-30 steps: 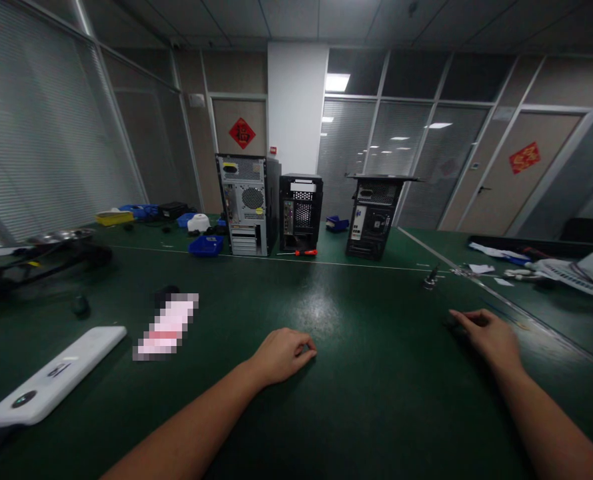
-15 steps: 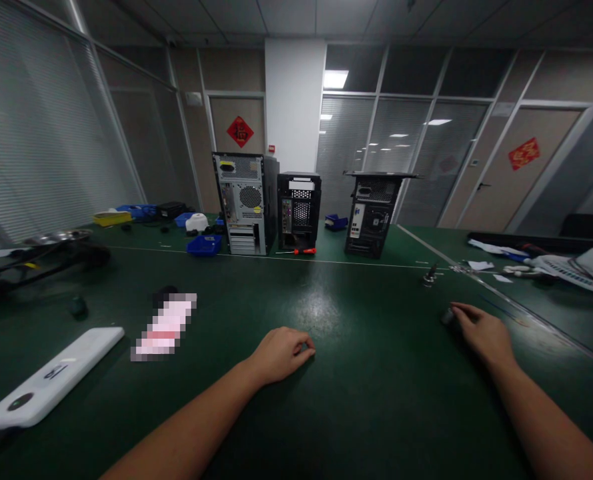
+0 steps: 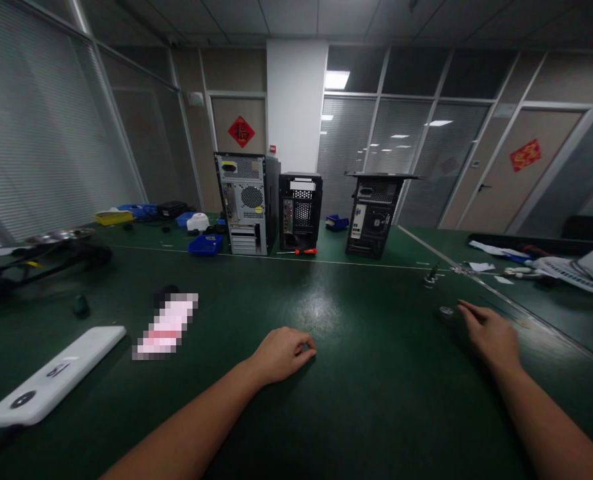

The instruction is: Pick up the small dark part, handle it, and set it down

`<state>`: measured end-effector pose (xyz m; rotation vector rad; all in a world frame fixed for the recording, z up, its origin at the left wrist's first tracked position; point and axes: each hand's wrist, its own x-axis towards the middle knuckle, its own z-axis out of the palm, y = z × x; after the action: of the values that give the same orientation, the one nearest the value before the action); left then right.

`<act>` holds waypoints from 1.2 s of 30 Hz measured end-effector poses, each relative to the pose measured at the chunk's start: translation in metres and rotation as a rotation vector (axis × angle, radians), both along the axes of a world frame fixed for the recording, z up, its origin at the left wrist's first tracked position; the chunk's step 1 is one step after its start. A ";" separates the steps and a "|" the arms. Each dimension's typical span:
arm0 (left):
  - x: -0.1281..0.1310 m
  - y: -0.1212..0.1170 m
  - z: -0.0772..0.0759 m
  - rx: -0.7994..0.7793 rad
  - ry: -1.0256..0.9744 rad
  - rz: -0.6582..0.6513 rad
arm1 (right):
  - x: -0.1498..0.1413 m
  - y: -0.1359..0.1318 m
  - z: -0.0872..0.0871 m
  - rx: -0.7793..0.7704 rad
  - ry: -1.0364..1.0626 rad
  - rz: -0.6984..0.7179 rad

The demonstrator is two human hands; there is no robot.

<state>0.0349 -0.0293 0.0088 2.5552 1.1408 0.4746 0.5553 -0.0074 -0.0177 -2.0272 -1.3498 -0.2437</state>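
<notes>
My left hand [image 3: 287,355] rests on the green table [image 3: 356,400], its fingers curled in and the thumb tip near the forefinger; whatever lies inside them, if anything, is hidden. On the right, a small round metal part [image 3: 445,312] lies on the table. My right hand [image 3: 490,335] is just to the right of that part, apart from it, with its fingers stretched toward it and nothing seen in them. Behind the part stands a small metal piece with an upright pin [image 3: 431,277].
Three computer cases [image 3: 249,207] stand at the back, a red-handled screwdriver [image 3: 305,251] before them. A blue tray [image 3: 205,245] sits to their left. A white elongated device [image 3: 56,377] and a blurred pink item [image 3: 166,327] lie on the left. White fabric [image 3: 586,270] lies far right.
My right hand has let go of the round metal part and drawn slightly to the right, leaving it on the table. The left hand has stayed in place.
</notes>
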 end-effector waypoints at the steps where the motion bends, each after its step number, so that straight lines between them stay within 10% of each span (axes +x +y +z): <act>1: 0.000 0.000 0.000 0.001 -0.001 -0.001 | 0.000 0.000 0.000 0.007 -0.021 0.019; 36: 0.001 -0.002 0.005 -0.023 0.001 -0.002 | -0.018 0.001 0.006 -0.018 -0.014 0.135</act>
<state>0.0360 -0.0309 0.0134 2.5368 1.1378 0.4563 0.5369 -0.0068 -0.0113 -1.9425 -1.4953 -0.1858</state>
